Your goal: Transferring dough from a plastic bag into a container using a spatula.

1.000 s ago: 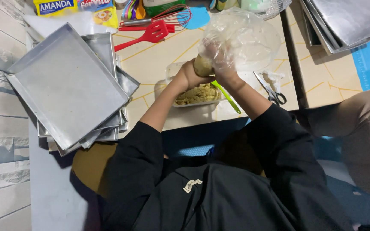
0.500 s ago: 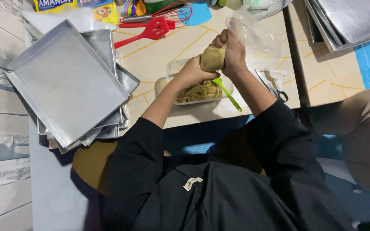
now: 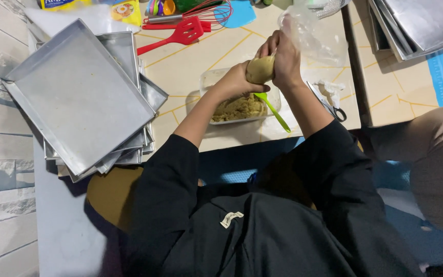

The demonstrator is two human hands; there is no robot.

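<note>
Clearly both hands work as one: the left hand (image 3: 234,82) cups the dough-filled bag (image 3: 261,69) from below, the right hand (image 3: 283,61) clenches its neck — directly above the clear tub (image 3: 211,82), catching any spill.

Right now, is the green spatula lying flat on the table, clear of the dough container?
No, the green spatula rests with its head in the dough container, handle sticking out over the rim.
</note>
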